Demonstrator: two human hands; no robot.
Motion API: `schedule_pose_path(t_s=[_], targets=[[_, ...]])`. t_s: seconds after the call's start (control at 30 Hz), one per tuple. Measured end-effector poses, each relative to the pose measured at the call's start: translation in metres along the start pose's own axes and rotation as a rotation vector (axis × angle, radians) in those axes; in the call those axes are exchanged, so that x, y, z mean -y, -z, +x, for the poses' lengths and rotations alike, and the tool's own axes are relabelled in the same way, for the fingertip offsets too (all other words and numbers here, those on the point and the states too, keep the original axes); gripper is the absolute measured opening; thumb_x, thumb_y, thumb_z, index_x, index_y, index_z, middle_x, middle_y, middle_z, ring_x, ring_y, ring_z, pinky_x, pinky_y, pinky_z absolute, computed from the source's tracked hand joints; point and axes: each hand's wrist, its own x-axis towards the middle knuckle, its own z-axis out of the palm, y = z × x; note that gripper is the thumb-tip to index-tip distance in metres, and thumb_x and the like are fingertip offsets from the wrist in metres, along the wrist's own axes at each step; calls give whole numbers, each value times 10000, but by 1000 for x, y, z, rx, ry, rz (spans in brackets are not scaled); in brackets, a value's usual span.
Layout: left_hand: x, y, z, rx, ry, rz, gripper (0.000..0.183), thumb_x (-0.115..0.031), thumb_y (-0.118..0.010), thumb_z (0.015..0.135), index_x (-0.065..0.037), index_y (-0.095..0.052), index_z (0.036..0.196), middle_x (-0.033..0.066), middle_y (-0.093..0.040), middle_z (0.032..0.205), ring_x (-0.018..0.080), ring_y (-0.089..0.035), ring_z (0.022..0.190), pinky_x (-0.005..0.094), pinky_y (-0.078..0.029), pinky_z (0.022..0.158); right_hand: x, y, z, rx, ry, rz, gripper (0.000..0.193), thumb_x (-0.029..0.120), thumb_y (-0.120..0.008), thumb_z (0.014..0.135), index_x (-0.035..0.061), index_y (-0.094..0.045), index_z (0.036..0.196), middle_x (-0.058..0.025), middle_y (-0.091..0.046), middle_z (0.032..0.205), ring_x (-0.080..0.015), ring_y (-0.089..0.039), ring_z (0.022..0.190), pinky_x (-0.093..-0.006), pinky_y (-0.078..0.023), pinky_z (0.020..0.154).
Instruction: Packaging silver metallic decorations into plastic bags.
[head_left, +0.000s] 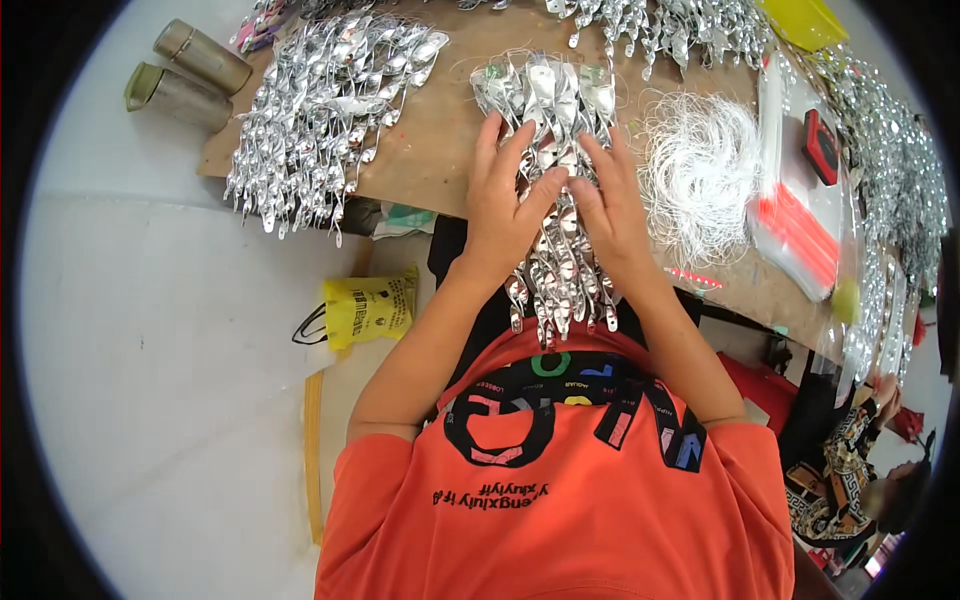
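A bundle of shiny silver twisted foil strands (565, 262) lies over the near edge of the brown table, its lower ends hanging toward my lap. My left hand (500, 210) rests on the left side of the bundle, fingers spread and pointing away from me. On the right side, my right hand (614, 212) lies the same way, its fingers apart. The two thumbs come close together over the middle strands. Neither hand is closed around the foil. Flat, wider foil ends and thin white threads fan out beyond my fingertips.
A tangled heap of white string (700, 165) lies right of my hands. Beyond it sit clear plastic bags (800, 240) and a red-and-black device (821, 147). More silver strands (325, 110) drape at left, near two bottles (175, 95). A yellow bag (368, 308) hangs below. Another person (850, 470) is at lower right.
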Motion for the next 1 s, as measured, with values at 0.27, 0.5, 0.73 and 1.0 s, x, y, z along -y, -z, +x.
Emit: schedule_pose_path(t_s=[0.27,0.5,0.73,1.0], targets=[[-11,10,11,30,-97,258,614,-357,-754,765,-66,-566,1272,278,-407,1377,427,-365,1301,459,-326,1051,16,96,-35,121,-324,283,321,196,-459,956,-3,-596,1168,-138,-607,1172,-226,-566,1097,-335,-394,987],[-10,5,13,217,-346,471,488,-532,-698,746,-260,-680,1151,193,-470,1365,446,-342,1299,558,-264,1054,57,108,-93,1059,-103,522,349,247,-501,977,-3,-585,1206,-169,-602,1203,-304,-572,1108,-370,-436,952],[-1,1,13,211,-364,423,494,-575,-663,758,-239,-684,1119,201,-456,1357,443,-313,1311,629,-203,1048,53,36,-105,950,185,300,510,321,-518,956,-40,-462,1312,-237,-500,1323,-356,-500,1203,-405,-392,1018],[-2,2,11,231,-361,417,471,-546,-674,759,-244,-690,1120,188,-473,1344,430,-338,1300,592,-221,1047,53,40,-104,949,147,411,480,293,-519,953,-29,-474,1308,-212,-584,1184,-358,-571,1073,-391,-453,925]])
